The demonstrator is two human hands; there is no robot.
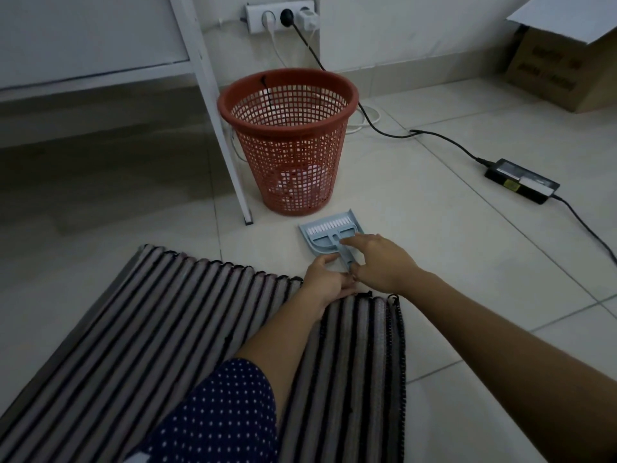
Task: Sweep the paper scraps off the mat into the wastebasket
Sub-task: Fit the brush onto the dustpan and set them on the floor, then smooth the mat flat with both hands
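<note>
A striped grey-and-black mat lies on the tiled floor at the lower left; I see no scraps on it. Beyond its far edge a small light-blue dustpan rests on the floor with a matching brush nested in it, white bristles toward the wastebasket. My left hand grips the dustpan's near end. My right hand holds the brush handle, forefinger stretched over it. The red mesh wastebasket stands upright just behind, with pale paper showing at its bottom.
A white furniture leg slants down left of the basket. A black cable runs from wall sockets to a power brick on the right. A cardboard box sits at the far right.
</note>
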